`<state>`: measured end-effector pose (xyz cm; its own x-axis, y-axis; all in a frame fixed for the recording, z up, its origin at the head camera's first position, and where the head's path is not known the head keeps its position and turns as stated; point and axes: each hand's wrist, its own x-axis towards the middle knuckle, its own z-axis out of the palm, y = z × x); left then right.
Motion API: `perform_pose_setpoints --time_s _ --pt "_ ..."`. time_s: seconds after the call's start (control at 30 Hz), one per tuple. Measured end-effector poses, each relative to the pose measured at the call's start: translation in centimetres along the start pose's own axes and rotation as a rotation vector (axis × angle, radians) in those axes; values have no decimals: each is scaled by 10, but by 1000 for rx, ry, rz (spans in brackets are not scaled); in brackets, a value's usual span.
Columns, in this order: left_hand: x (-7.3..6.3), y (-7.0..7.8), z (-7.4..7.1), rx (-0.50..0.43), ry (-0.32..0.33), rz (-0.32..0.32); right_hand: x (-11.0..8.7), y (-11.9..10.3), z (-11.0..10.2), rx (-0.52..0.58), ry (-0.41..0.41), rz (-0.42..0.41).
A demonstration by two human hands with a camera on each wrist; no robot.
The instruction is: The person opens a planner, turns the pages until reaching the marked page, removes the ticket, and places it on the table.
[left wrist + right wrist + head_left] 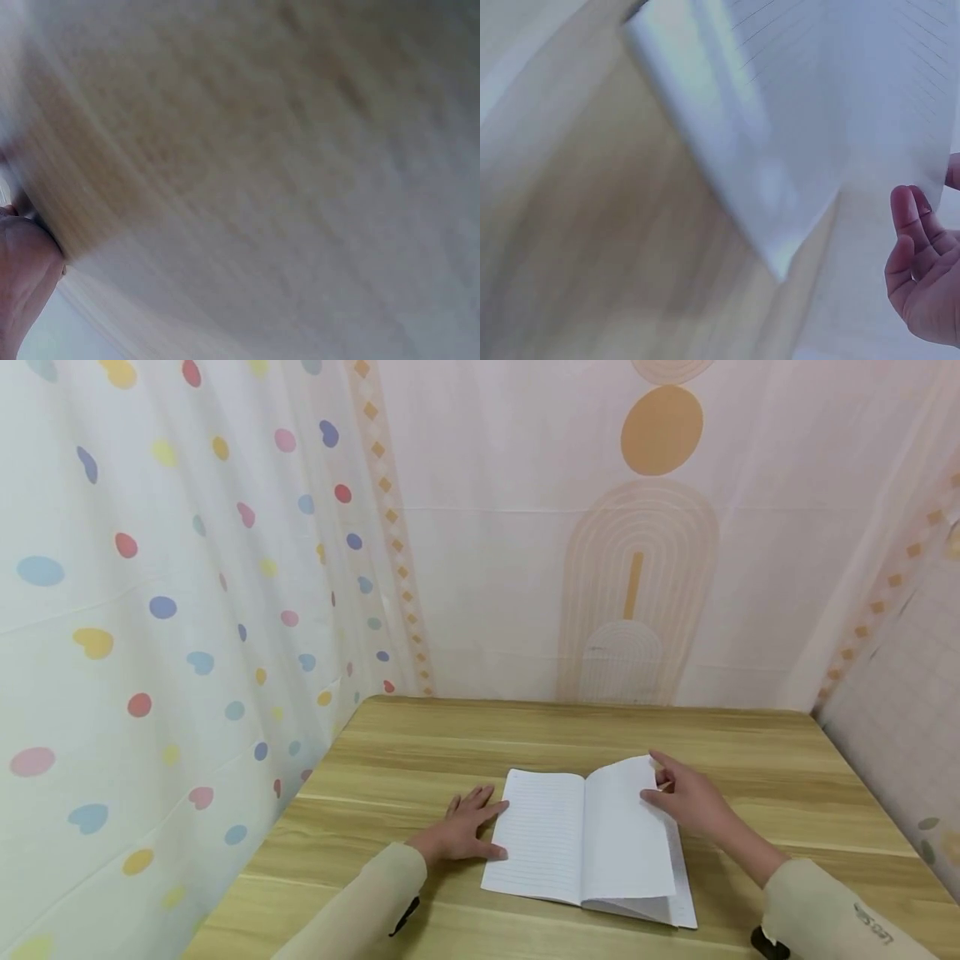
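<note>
An open notebook (538, 835) with lined pages lies on the wooden table. My right hand (686, 791) pinches the far outer corner of a right-hand page (626, 843), which is raised off the pages beneath it. In the right wrist view, the lifted page (900, 82) hangs beside the curled fingers of my right hand (926, 270). My left hand (467, 828) rests at the notebook's left edge, fingers spread, with the thumb and index finger touching the page margin. Only part of the left hand (26, 277) shows in the blurred left wrist view.
The wooden table (420, 735) extends around the notebook on all sides. A curtain with colored dots (172, 652) hangs along the left. Another curtain with arch patterns (487, 568) hangs behind the table's far edge.
</note>
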<state>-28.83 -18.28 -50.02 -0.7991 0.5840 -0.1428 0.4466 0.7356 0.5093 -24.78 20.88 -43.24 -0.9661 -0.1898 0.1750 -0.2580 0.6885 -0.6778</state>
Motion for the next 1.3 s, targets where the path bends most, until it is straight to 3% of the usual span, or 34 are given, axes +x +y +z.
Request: perform_pose_setpoints --time_s 0.4,0.6,0.9,1.17,1.3 --pt "-2 1 0 5 1 0 11 -48 12 187 -75 -5" --pt "-2 3 -1 -1 -5 3 15 -58 24 272 -85 11" --pt "-5 6 -4 -5 -3 -2 20 -61 47 425 -139 -70" --pt "-3 3 -2 -8 10 -13 14 -55 71 295 -206 -113" --pt "0 -4 0 -27 41 13 11 -52 79 267 -237 -141"
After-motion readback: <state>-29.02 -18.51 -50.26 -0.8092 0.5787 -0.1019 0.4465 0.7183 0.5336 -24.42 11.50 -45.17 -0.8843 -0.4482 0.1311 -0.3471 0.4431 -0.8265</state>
